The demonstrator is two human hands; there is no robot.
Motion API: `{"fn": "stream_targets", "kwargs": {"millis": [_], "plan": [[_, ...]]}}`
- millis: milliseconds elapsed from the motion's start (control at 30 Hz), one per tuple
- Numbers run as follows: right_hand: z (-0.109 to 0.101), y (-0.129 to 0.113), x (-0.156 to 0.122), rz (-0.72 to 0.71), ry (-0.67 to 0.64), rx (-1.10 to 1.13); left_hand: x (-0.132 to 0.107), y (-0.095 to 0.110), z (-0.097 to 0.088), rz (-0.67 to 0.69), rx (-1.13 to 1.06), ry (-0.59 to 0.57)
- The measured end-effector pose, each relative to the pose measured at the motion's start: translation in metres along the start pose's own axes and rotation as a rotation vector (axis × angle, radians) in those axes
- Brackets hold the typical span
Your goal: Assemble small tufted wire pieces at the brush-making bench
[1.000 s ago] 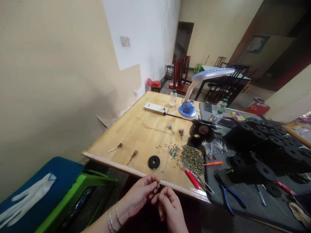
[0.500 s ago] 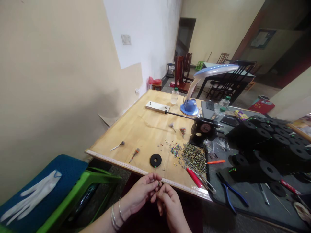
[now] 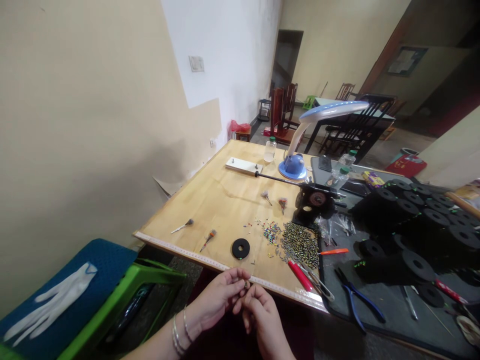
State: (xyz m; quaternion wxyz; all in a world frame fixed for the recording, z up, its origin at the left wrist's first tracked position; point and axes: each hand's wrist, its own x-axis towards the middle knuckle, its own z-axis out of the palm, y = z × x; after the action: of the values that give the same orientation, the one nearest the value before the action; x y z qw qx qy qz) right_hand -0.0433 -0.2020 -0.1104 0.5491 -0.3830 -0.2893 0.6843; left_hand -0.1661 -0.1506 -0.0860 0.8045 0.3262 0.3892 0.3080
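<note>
My left hand (image 3: 221, 294), with bangles at its wrist, is closed in a pinch at the table's front edge. Between its fingertips shows a tiny dark, shiny piece (image 3: 246, 285), too small to name. My right hand (image 3: 261, 312) is closed too, its fingertips meeting those of the left; whatever it pinches is hidden. Just beyond them on the wood lies a black ring-shaped spool (image 3: 234, 243). To its right spreads a pile of small black-and-yellow striped pieces (image 3: 299, 245), with a scatter of tiny coloured beads (image 3: 271, 232) alongside.
Red-handled tweezers (image 3: 300, 275), an orange tool (image 3: 334, 251) and blue-handled pliers (image 3: 360, 302) lie at the right. Large black spools (image 3: 397, 267) crowd the dark mat. A black winding device (image 3: 315, 202) and a blue lamp (image 3: 293, 167) stand farther back. Small brushes (image 3: 208, 239) dot the table.
The view has shifted very slightly. Both hands keep the same pinch and place, and nothing on the table has visibly moved.
</note>
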Motion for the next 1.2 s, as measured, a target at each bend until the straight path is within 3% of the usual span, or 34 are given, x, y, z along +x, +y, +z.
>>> {"fn": "stream_targets", "kwargs": {"millis": [567, 767, 1200], "plan": [[0.001, -0.006, 0.0, 0.04, 0.033, 0.048, -0.004, 0.003, 0.008, 0.065, 0.036, 0.033], [-0.003, -0.004, 0.0, 0.035, 0.057, 0.0, -0.007, 0.005, 0.007, 0.223, 0.265, 0.119], [-0.006, -0.005, 0.004, 0.096, 0.095, 0.034, -0.014, 0.007, 0.006, 0.452, 0.679, 0.134]]}}
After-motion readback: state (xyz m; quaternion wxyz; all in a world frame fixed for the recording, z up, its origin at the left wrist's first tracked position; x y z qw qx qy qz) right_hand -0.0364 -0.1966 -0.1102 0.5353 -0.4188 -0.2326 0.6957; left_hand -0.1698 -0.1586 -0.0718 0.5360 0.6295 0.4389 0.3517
